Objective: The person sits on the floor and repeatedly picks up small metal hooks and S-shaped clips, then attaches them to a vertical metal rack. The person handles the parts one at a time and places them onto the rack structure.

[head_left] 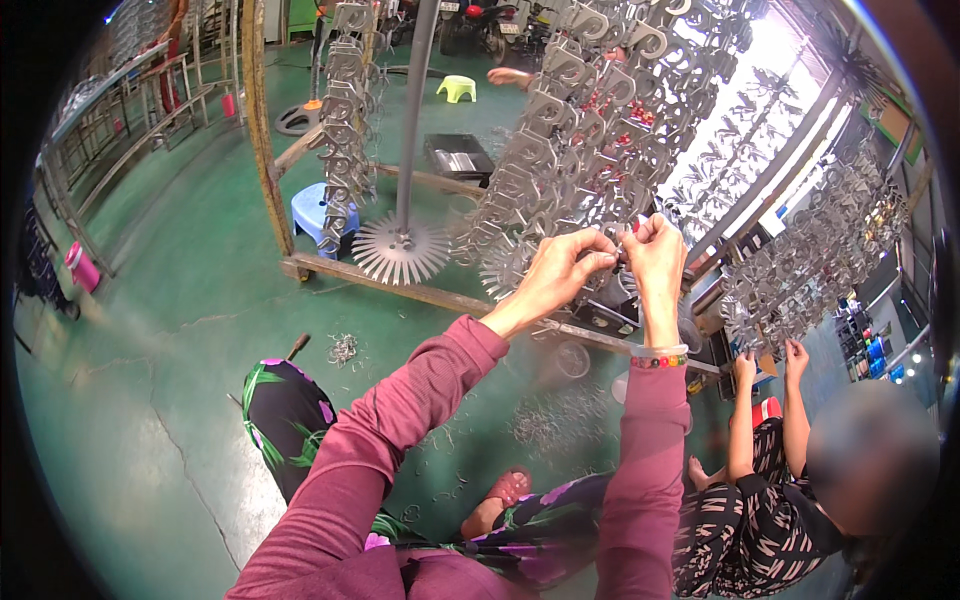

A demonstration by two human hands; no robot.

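My left hand (pixel 562 272) reaches up from the lower left, its thumb and forefinger pinched together. Close beside it, my right hand (pixel 656 262) is also closed in a pinch, with a beaded bracelet at the wrist. Between the fingertips is a small dark bit, too small to name. Both hands are at the lower end of a dense hanging cluster of grey metal brackets (pixel 560 150), flat pieces with round holes strung one below another. The fingers hide where the bit meets the cluster.
Left of the hands, a grey pole (pixel 415 110) carries a toothed metal disc (pixel 400 250) inside a wooden frame (pixel 440 293). A blue stool (pixel 312 208) stands behind. Small metal pieces (pixel 560 415) lie scattered on the green floor. At right, a seated co-worker's hands (pixel 770 362) touch another hanging cluster (pixel 810 260).
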